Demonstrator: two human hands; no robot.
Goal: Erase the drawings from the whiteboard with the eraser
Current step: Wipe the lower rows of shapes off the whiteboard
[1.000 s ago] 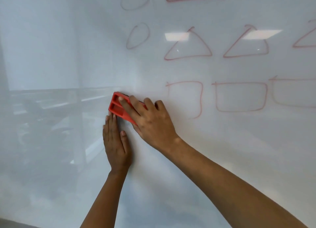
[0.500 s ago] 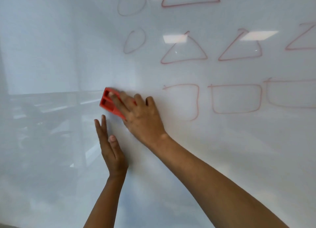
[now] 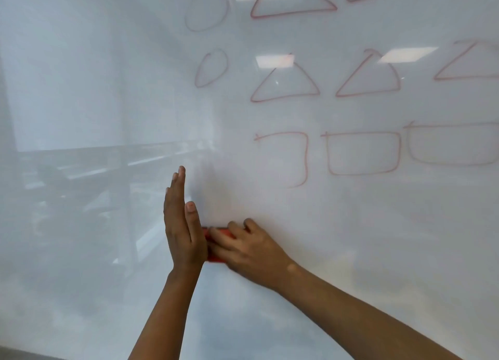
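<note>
The glossy whiteboard point(image 3: 81, 62) mirrors ceiling lights point(image 3: 274, 60) and, dimly, perhaps desks point(image 3: 89, 170). Red drawings point(image 3: 363, 153) fill its upper right. The right hand point(image 3: 251, 254) grips the red eraser point(image 3: 216, 259); the left hand point(image 3: 181, 224) is flat, fingers straight.

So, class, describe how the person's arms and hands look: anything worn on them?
The left arm and right arm are bare. The left hand and right hand wear no gloves; no rings show, though the right is blurred. No watch or bracelet at either wrist; no sleeves in view.

On the whiteboard point(image 3: 351, 238), eraser point(image 3: 221, 230) seemingly behind left hand point(image 3: 182, 235) — drawings point(image 3: 363, 154) above-right.
</note>
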